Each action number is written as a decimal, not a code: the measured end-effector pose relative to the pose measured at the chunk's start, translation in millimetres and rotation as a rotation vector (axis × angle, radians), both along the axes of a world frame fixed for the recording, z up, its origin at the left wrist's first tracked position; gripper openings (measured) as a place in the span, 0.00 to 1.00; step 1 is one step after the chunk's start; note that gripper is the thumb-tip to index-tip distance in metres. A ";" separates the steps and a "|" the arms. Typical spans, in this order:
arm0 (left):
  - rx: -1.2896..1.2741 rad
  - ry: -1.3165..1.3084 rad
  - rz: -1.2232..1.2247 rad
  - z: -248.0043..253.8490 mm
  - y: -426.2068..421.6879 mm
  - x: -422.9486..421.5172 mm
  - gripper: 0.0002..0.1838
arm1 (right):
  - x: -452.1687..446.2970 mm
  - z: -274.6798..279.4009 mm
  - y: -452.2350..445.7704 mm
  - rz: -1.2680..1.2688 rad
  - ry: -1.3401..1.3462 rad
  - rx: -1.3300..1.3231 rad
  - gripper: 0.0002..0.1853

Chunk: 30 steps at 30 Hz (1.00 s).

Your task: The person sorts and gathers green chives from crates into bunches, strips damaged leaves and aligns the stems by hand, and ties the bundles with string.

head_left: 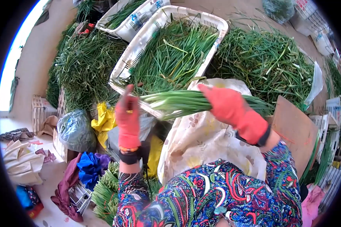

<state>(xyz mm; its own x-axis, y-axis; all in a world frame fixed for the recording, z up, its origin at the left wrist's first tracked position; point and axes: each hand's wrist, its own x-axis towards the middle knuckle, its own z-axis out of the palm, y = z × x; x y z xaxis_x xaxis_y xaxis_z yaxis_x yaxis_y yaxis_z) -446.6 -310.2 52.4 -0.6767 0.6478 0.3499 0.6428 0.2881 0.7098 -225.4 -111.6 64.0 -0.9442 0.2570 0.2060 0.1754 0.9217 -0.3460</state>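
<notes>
My right hand [231, 109], in a red rubber glove, is closed around a bunch of garlic chives [178, 101]. The bunch lies sideways over my lap, its pale stem ends to the left and green leaves trailing right behind the glove. My left hand [128, 119], in a matching glove, is raised just left of the stem ends. Its fingers point up, look slightly apart and are blurred; I see nothing held in them. Right in front of both hands, a white plastic crate [119, 72] holds loose chives [170, 56].
Piles of greens flank the crate, one left [87, 64] and one right [265, 56]. A second crate [151, 15] stands behind. A patterned cloth [193, 143] covers my lap. A brown board [295, 128] leans at right. Bundled chives [106, 193] and a stuffed plastic bag [76, 130] are at left.
</notes>
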 end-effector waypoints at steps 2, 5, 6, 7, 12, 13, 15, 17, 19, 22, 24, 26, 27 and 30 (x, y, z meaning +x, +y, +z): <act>0.355 -0.506 0.136 5.1 -5.1 -11.9 0.18 | 22.0 33.7 5.5 -0.065 -0.116 0.226 0.28; 0.313 -0.557 0.002 16.7 11.9 6.1 0.17 | 51.1 48.9 16.9 -0.128 -0.097 0.323 0.29; 0.306 -0.593 -0.077 23.0 22.5 17.6 0.19 | 59.8 51.5 18.9 -0.136 -0.055 0.311 0.29; 0.353 -0.676 -0.171 29.3 32.4 30.1 0.21 | 68.2 55.2 18.0 -0.191 -0.111 0.263 0.29; 0.292 -0.617 -0.552 50.8 85.0 90.7 0.29 | 93.9 56.9 11.2 -0.262 0.082 -0.041 0.21; 0.239 -0.474 -0.612 48.2 93.0 94.6 0.26 | 101.0 58.1 9.2 -0.297 0.065 -0.088 0.22; 0.209 -0.511 -0.727 32.8 106.0 100.0 0.17 | 121.1 60.3 7.4 -0.391 0.030 -0.175 0.23; 0.258 -0.608 -0.642 27.8 112.7 103.0 0.14 | 155.9 64.1 4.8 -0.541 -0.009 -0.252 0.24; 0.245 -0.644 -0.460 31.0 114.1 96.5 0.15 | 202.8 61.3 7.0 -0.825 0.059 -0.169 0.19; 0.224 -0.801 -0.390 15.1 106.7 73.3 0.20 | 278.7 51.7 7.8 -1.350 -0.097 -0.214 0.19; 0.131 -0.865 -0.399 -0.6 97.7 61.6 0.20 | 325.2 29.1 7.7 -1.621 -0.188 -0.208 0.20; 0.099 -0.880 -0.362 -5.6 96.7 64.8 0.18 | 375.2 -12.5 9.3 -1.793 -0.225 -0.173 0.21; 0.086 -0.882 -0.373 -6.2 96.4 66.8 0.18 | 383.4 -24.5 9.3 -1.813 -0.241 -0.128 0.23; 0.060 -0.866 -0.403 -2.1 101.1 73.2 0.18 | 396.1 -52.7 15.8 -1.835 -0.156 -0.195 0.30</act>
